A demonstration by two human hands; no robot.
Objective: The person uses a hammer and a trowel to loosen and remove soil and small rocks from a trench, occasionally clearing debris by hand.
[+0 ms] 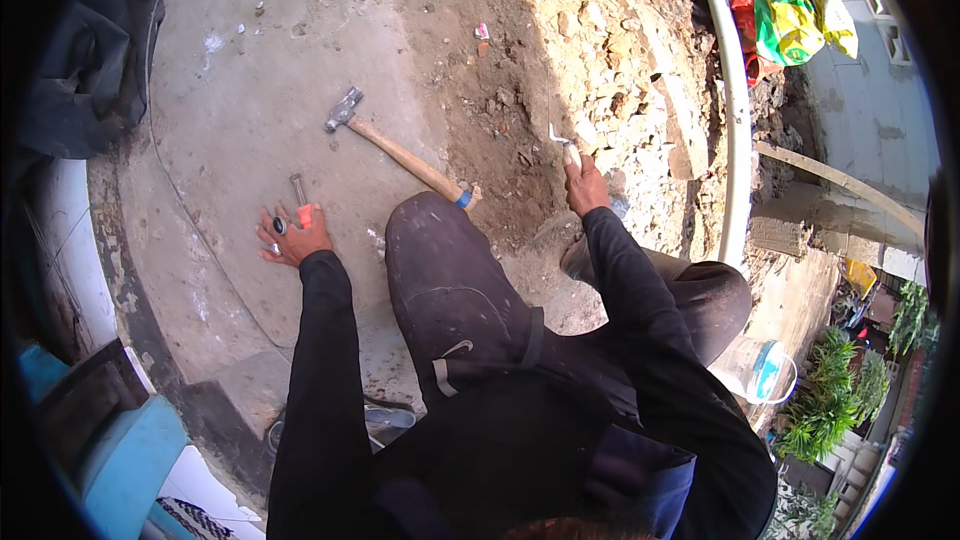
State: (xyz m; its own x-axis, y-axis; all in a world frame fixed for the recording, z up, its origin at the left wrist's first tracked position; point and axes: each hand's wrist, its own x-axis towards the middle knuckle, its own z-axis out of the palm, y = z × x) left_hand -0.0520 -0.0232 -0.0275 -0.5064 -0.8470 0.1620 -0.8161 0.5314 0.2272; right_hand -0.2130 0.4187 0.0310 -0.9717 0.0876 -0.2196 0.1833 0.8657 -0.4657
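Observation:
My right hand point(586, 186) is closed around the pale handle of a trowel point(572, 154). Its bent metal neck catches the light, and its blade is hard to make out over the bright rubble. On the concrete at the left rests my left hand point(302, 238), fingers spread. A chisel-like tool point(298, 188), with a metal shaft and orange grip, lies at that hand, its grip partly hidden between thumb and forefinger. A hammer point(400, 156) with a wooden handle lies between my hands, its handle end beside my knee.
Broken soil and stones point(610, 50) cover the ground ahead on the right, bordered by a pale pipe point(735, 110). Beyond it are a colourful sack point(790, 28) and a block wall point(880, 130). A clear bucket point(748, 365) stands right; a black sheet point(85, 70) hangs far left.

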